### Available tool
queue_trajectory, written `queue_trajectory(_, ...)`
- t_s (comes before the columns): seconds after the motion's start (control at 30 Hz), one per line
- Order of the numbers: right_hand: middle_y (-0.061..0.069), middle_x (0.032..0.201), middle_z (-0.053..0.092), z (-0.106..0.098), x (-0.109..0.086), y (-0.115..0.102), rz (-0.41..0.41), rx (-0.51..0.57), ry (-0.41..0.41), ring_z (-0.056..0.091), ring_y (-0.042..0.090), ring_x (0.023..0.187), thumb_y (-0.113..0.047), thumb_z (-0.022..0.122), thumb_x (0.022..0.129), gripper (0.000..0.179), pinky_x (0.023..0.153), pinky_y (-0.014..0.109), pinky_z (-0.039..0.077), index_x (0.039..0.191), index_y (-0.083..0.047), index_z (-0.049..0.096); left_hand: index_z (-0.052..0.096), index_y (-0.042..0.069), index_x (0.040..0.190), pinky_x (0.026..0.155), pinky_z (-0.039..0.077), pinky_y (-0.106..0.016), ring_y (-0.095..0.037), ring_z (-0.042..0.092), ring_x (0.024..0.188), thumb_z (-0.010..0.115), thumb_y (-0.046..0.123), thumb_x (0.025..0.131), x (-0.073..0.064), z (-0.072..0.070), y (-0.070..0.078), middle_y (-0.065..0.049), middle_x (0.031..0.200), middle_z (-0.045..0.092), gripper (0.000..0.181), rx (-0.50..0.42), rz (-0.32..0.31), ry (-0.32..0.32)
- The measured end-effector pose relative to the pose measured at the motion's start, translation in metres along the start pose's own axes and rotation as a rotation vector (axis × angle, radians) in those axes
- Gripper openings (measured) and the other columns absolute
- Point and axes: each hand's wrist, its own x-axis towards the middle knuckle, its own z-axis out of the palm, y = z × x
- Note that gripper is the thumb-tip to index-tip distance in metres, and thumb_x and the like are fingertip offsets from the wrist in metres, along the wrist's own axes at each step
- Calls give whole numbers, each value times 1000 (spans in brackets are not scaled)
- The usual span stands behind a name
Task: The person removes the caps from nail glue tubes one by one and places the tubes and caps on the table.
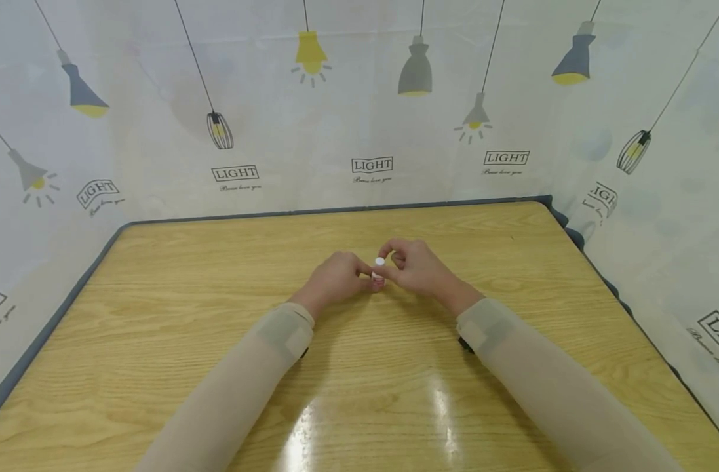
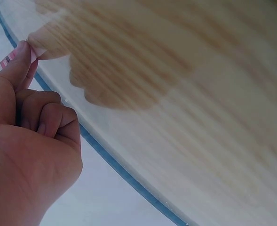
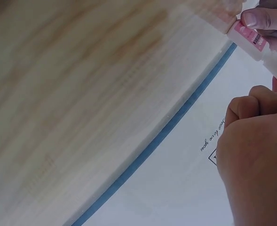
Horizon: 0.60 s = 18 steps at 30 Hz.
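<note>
A small bottle (image 1: 378, 283) with a pink label and a white cap (image 1: 379, 261) stands upright on the wooden table. My left hand (image 1: 338, 278) pinches its body between thumb and index finger. In the left wrist view, the other fingers of the left hand (image 2: 39, 122) are curled into the palm, and only a sliver of the pink label (image 2: 9, 59) shows. From the other side, my right hand (image 1: 421, 267) holds the cap between thumb and index finger. The right wrist view shows the label on the bottle (image 3: 251, 37) and the right hand (image 3: 258, 141) beside the cap.
The wooden table (image 1: 176, 328) has a dark blue edge along its back and sides. Behind it hangs a pale cloth (image 1: 312, 131) printed with lamps and the word LIGHT. Each sleeved forearm has a band near the wrist.
</note>
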Motion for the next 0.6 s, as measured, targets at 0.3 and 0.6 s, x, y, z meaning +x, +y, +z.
queue_trajectory(0.3, -6, 59, 32, -2, 1, 1, -68, 41, -23, 26, 10, 51, -11, 67, 106, 21, 54, 25, 29, 121, 2, 70, 84, 27, 117, 85, 49, -32, -13, 53, 86, 81, 45, 95, 0, -1, 0, 6, 106, 82, 29, 3, 3, -2)
queue_trajectory(0.6, -5, 62, 34, -4, -1, 1, -18, 46, -6, 28, 13, 54, -15, 63, 108, 23, 57, 26, 32, 125, -1, 68, 85, 26, 116, 89, 52, -34, -13, 56, 89, 81, 46, 94, 0, 0, -1, 8, 108, 82, 30, -7, -1, -3)
